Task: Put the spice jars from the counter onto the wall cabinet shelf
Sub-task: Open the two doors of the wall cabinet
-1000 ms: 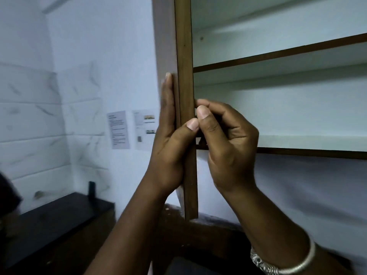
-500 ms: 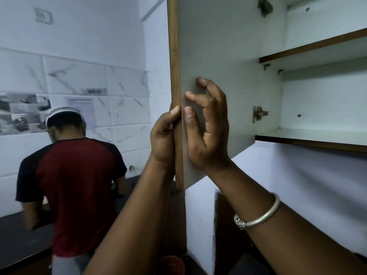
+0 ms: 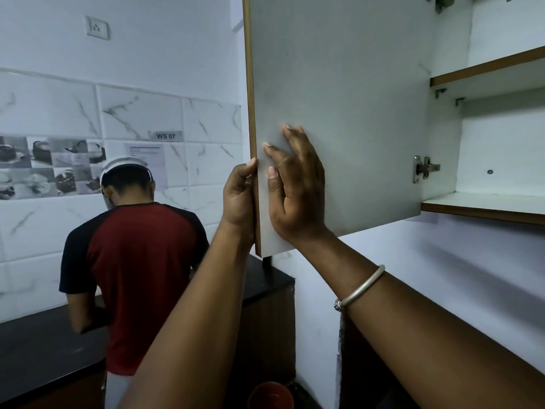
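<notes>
Cabinet door [image 3: 339,113] swung wider open vs 1s ago

Both arms raised — left hand [image 3: 239,196] curled closed, right hand [image 3: 296,190] flat, fingers spread.

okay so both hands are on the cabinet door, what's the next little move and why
Probably let go of the cabinet door and reach down for a first spice jar. The door is swung wide, the left hand pinching its edge and the right hand flat on its inner face. The lower shelf looks bare and reachable. No jar is in either hand, and none shows clearly in view.
</notes>
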`<state>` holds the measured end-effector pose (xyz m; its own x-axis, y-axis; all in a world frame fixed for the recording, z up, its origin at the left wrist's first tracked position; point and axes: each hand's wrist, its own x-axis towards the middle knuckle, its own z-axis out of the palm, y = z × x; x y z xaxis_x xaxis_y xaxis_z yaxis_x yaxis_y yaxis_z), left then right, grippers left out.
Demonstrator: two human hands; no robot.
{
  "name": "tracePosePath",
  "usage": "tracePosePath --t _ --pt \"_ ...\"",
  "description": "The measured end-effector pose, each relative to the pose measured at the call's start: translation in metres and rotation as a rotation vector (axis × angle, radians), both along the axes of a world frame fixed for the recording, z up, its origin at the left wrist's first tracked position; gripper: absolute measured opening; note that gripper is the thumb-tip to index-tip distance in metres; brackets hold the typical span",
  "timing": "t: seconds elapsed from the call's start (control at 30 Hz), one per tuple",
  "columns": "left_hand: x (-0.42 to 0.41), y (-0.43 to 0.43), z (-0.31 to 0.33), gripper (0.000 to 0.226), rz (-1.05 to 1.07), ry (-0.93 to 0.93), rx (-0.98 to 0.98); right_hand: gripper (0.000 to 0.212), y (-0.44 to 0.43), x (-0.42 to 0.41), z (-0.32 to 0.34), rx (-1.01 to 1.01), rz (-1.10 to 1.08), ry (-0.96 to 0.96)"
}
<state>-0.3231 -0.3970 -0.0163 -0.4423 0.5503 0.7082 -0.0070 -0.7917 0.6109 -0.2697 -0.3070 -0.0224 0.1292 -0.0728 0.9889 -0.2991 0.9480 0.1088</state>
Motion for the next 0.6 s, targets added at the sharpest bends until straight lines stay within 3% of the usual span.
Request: tracePosePath --t 0.13,0.3,0.4,0.47,0.6 --pt "-0.011 0.001 -0.002 0.049 0.02 -0.058 0.005 0.035 -0.002 -0.009 0.0 0.0 -0.03 -0.007" --pt "-0.004 -0.002 0.0 0.044 0.187 -0.011 0.027 0.035 -0.004 -0.009 0.0 -0.005 -0.027 -0.026" --pt "0.007 -0.003 0.006 0.04 0.525 0.12 0.068 0.032 -0.003 -0.001 0.001 -0.03 0.051 -0.05" --pt "0.018 -0.004 0.006 0.05 0.83 0.215 0.127 0.031 0.0 0.008 0.002 -0.044 0.118 -0.068" --pt "0.052 -0.003 0.0 0.05 1.361 0.625 0.228 0.033 0.004 0.034 0.006 -0.086 0.226 -0.033"
